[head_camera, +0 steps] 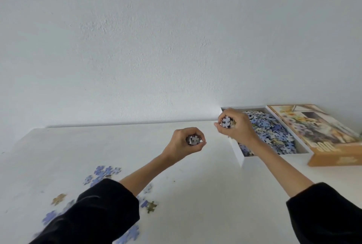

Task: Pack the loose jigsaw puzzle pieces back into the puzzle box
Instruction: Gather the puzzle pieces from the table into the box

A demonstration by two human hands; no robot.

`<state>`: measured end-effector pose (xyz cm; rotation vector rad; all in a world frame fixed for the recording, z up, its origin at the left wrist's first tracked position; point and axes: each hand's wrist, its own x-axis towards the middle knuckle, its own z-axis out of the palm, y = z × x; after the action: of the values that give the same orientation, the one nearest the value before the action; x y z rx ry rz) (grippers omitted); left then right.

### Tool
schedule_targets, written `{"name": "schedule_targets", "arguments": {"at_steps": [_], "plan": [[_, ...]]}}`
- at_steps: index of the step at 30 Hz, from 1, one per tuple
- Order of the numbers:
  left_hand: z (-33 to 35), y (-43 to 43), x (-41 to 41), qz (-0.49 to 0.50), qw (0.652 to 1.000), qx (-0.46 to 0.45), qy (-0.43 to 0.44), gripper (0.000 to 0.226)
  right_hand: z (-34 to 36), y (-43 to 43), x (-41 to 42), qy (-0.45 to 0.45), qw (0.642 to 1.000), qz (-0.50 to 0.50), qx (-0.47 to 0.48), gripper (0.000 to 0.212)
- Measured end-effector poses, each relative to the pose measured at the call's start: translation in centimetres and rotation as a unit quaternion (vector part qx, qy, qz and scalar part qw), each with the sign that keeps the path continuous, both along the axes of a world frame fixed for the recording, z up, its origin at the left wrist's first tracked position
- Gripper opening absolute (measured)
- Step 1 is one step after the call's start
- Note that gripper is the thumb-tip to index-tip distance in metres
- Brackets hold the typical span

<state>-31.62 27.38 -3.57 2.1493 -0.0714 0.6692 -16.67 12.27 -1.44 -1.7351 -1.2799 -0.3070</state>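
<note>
Blurred, half hidden beneath the left sleeve point(101, 214): loose pieces point(106, 172) on the table point(195, 185). Far right, puzzle box point(239, 154) heaped with pieces, lid point(317, 126) just beside. Clutched in the left hand point(184, 142): a handful point(193, 139); in the right hand point(235, 126) likewise, above the box.

The white table point(195, 185) bears loose puzzle pieces point(105, 172), the open puzzle box point(239, 155) and its lid point(313, 126).

The white worktop point(195, 185) looks smooth and matt. Behind it, the white plaster wall point(156, 38) has a fine, grainy roughness. The blue and lilac cardboard puzzle pieces point(106, 172) are flat and matt. Those gripped in the left hand point(182, 143) and right hand point(235, 126) show pale, dotted paper backs. The open white cardboard box point(238, 152) is plain, and its flower-printed cardboard lid point(313, 126) looks smooth. The black sleeves point(98, 214) are soft, dull cloth.
</note>
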Motion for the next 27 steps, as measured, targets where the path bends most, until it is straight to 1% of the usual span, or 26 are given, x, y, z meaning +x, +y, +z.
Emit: {"name": "schedule_targets", "arguments": {"at_steps": [4,7,9,12,16,18,20,23,25,27], "plan": [[0.2,-3.5,4.3,-0.026,1.000,0.003,0.004,0.013,0.4,-3.2,4.2,0.011,1.000,-0.026,-0.008,0.016],[0.0,-5.4,7.2,-0.036,0.999,0.013,-0.005,0.013,0.4,-4.9,6.6,0.014,0.998,-0.053,-0.017,0.012],[-0.1,-6.6,9.2,-0.044,0.999,0.005,-0.005,0.008,0.3,-5.8,8.2,0.024,0.997,-0.069,-0.025,0.012],[-0.1,-8.3,11.9,-0.066,0.998,-0.003,-0.008,0.008,-0.7,-6.8,10.8,0.037,0.994,-0.100,-0.027,0.012],[-0.5,-9.6,15.8,-0.099,0.994,0.044,0.002,0.004,-2.2,-7.1,14.1,0.052,0.991,-0.111,-0.059,0.012],[-1.2,-9.5,17.6,-0.085,0.994,0.070,0.018,0.002,-2.6,-7.0,15.1,0.051,0.990,-0.104,-0.077,0.018],[-2.2,-9.3,18.8,-0.042,0.997,0.064,0.025,0.004,-2.9,-7.0,15.9,0.054,0.989,-0.109,-0.079,0.024],[-3.3,-9.2,19.8,0.022,0.998,0.049,0.045,0.014,-3.9,-7.3,16.8,0.068,0.987,-0.118,-0.088,0.023],[-3.5,-9.3,20.0,0.043,0.995,0.072,0.054,0.022,-4.7,-7.4,17.0,0.064,0.986,-0.124,-0.095,0.020],[-3.5,-9.4,20.1,0.055,0.990,0.115,0.064,0.032,-5.2,-7.3,17.1,0.052,0.985,-0.138,-0.087,0.020]]}}
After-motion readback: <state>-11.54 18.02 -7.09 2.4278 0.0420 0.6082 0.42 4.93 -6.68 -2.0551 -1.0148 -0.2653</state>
